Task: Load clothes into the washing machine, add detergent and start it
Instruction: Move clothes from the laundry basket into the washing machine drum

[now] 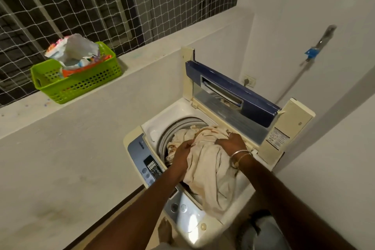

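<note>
I have the left hand [181, 155] and right hand [231, 144] both gripping the cream cloth [211, 170], heaped over the washing machine drum [174, 128] just below my fingers [224, 138], so I'd press down evenly and tuck in the tail hanging behind them

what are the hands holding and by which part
Both hold the cream cloth: the left hand pinches a fold at its left side, the right hand grips bunched fabric at its upper right.
</note>
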